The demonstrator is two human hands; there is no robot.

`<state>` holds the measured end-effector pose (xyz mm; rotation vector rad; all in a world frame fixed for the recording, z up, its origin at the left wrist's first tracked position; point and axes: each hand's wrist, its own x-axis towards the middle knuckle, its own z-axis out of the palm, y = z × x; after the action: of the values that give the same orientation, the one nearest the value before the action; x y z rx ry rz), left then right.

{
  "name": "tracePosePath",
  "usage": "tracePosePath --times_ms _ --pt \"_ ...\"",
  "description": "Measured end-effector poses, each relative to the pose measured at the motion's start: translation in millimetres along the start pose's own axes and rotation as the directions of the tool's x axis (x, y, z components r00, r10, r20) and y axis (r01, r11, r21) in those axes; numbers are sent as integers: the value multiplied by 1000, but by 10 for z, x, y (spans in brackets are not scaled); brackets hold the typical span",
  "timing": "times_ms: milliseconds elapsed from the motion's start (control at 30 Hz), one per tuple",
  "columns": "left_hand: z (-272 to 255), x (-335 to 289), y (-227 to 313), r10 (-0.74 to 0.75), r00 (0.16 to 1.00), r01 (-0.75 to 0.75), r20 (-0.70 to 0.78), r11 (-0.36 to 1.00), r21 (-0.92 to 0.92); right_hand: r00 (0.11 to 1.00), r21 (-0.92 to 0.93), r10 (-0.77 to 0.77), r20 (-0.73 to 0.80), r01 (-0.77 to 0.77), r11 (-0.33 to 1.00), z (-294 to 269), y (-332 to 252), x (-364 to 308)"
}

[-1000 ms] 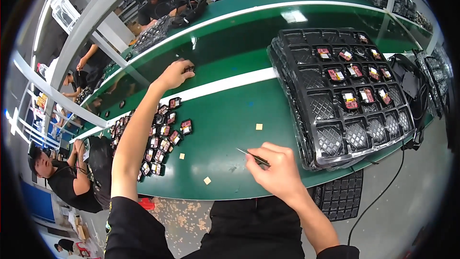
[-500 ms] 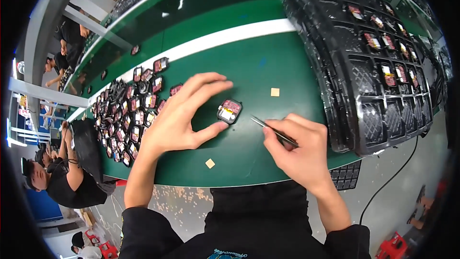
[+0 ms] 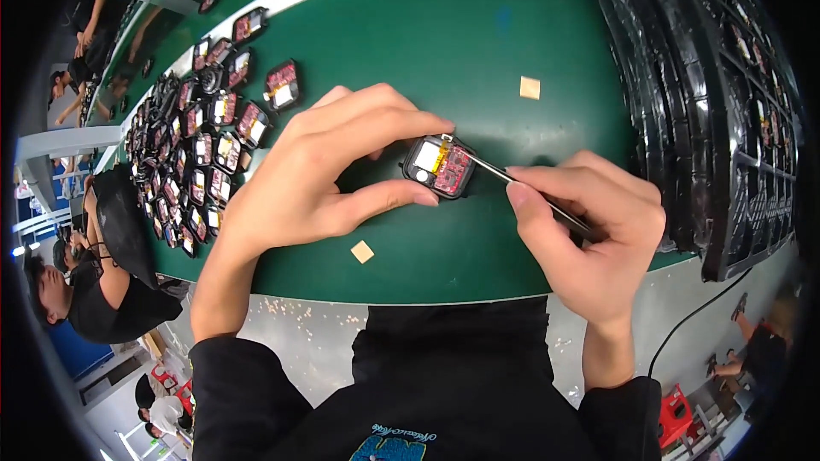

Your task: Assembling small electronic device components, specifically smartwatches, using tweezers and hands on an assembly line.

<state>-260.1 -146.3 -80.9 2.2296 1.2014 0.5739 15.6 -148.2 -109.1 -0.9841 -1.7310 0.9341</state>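
A small black smartwatch-like housing (image 3: 451,174) lies on the green work surface, its inside showing a red circuit board, a white block and a strip of yellow tape. My left hand (image 3: 316,166) grips it by its edges, fingertips at the upper side and thumb along the lower side. Metal tweezers (image 3: 493,169) are pinched in my right hand (image 3: 598,226), their tips at the housing's upper right, over the circuit board's edge. Whether the tips grasp anything is too small to tell.
Several similar housings (image 3: 203,149) are heaped on the left, with one (image 3: 282,85) a little apart. Small beige squares (image 3: 530,87) lie on the green table (image 3: 410,277). Stacked black trays (image 3: 683,102) stand at the right. Other people sit at the far left.
The housing has been turned and is now held between my left fingers and thumb. My right hand has brought the tweezers' tips onto it. The view has shifted closer.
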Motion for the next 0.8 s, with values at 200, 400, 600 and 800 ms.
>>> tracePosePath --times_ms 200,400,600,800 --pt "98 41 -123 127 992 -126 -26 991 34 996 -77 60 72 -54 996 14 -1 19" --pt "92 51 -132 106 994 -106 -17 994 35 996 -101 7 89 2 995 51 45 42" --pt "72 37 -111 59 998 -59 -18 998 24 995 -137 -28 93 41 990 26 35 32" --pt "65 62 -94 42 999 -42 -24 999 18 979 -273 -202 22 200 941 84 86 -22"
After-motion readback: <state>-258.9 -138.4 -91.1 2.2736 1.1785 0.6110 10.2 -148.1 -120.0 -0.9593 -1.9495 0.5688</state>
